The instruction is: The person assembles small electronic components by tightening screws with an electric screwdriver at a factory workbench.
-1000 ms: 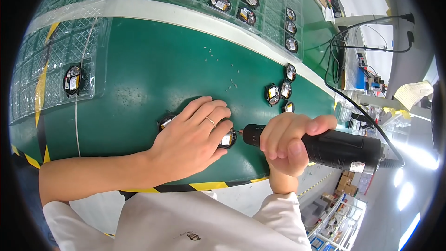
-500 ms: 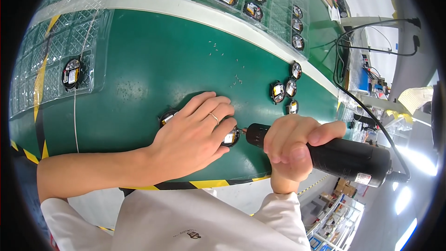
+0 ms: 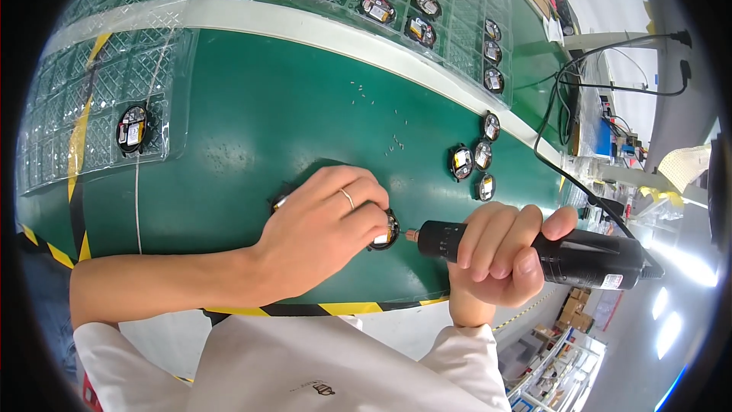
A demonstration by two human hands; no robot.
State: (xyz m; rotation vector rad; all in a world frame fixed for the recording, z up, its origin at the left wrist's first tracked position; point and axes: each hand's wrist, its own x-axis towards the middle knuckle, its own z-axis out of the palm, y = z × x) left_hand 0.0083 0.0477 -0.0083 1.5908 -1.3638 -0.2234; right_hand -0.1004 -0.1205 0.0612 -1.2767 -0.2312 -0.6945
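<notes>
My right hand (image 3: 503,252) is wrapped around a black electric screwdriver (image 3: 579,258), which lies nearly level with its bit toward the left. The bit's tip is close to the right rim of a small round black electronic module (image 3: 386,230); whether they touch, I cannot tell. My left hand (image 3: 328,214), a ring on one finger, curls its fingers over this module and holds it on the green table (image 3: 252,84). Part of the module is hidden under the fingers. Another round module (image 3: 280,200) peeks out behind the left hand, mostly covered.
Several similar modules (image 3: 461,162) sit in a group at the right. Tiny screws (image 3: 396,143) are scattered mid-table. A clear tray (image 3: 99,99) with one module (image 3: 133,130) lies left. Beyond the white ledge (image 3: 305,27), another tray (image 3: 457,38) holds several modules. The screwdriver's cable (image 3: 553,156) rises at the right.
My left fingers have bent and drawn together over the module. The screwdriver has turned closer to level and shifted slightly right. The whole view has shifted a little.
</notes>
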